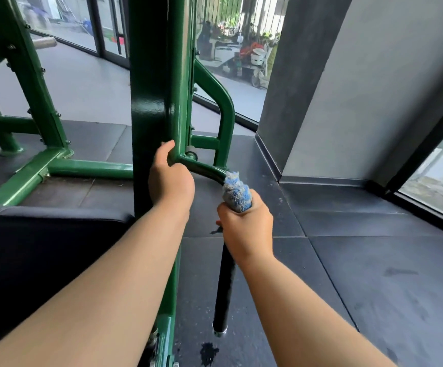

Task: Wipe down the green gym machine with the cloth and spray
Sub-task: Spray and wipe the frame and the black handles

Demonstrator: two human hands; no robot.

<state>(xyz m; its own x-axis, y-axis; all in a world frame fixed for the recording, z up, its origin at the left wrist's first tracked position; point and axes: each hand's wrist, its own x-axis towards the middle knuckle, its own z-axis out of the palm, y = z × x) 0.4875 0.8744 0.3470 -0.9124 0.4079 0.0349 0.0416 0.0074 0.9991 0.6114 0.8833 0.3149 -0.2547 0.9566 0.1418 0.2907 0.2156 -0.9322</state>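
The green gym machine [159, 83] fills the left and middle of the view, with a wide upright post and a curved arm that ends in a black handle bar [224, 292]. My left hand [170, 181] grips the green tube where the arm meets the post. My right hand [245, 229] is closed around a blue and grey cloth [236, 192], pressing it onto the arm where the green bend meets the black handle. No spray bottle is in view.
A black padded seat [48, 234] lies at the lower left. Dark rubber floor tiles [360, 260] spread to the right, with a wet spot [208, 352] below the handle. A grey wall [360, 88] and glass windows [437, 181] close off the right side.
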